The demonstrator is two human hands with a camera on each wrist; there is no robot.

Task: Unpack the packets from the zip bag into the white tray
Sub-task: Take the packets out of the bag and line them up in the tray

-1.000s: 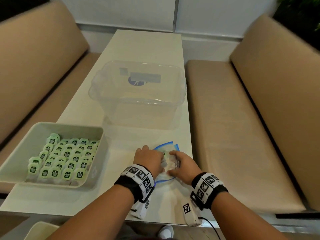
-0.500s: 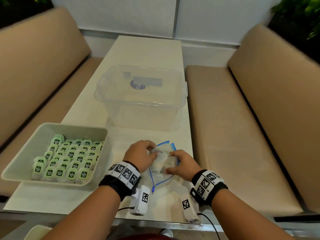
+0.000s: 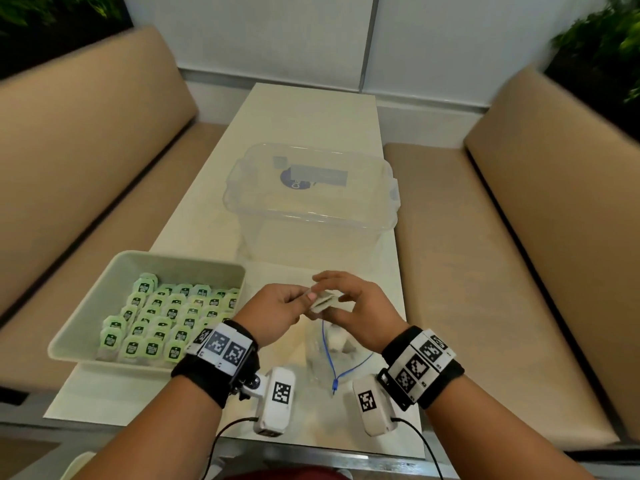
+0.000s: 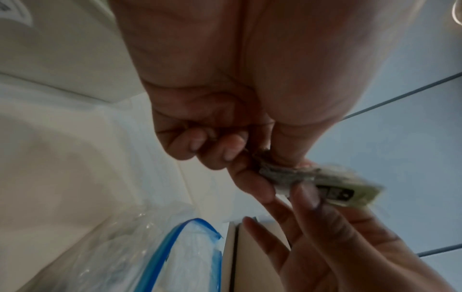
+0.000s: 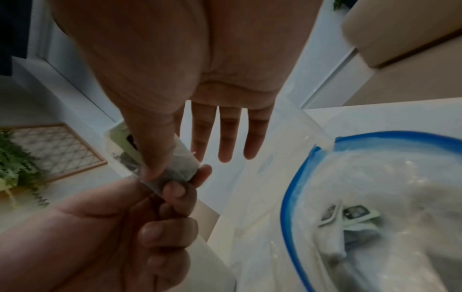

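- Our left hand [image 3: 277,311] pinches one end of a packet [image 3: 323,301] between thumb and curled fingers.
- Our right hand [image 3: 360,308] pinches its other end, remaining fingers straight.
- The zip bag [image 3: 332,355] lies open beneath both hands on the tabletop [image 3: 304,116].
- The white tray [image 3: 86,306] of packets sits left of our left hand.

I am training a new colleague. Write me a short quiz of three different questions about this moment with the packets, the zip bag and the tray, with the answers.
1. True or false: the zip bag is empty.
2. Which hand pinches the packet? A) left hand only B) right hand only C) both
3. Fill in: the white tray lies to the person's ____ of the bag.

Key:
1. False; packets lie inside it.
2. C
3. left
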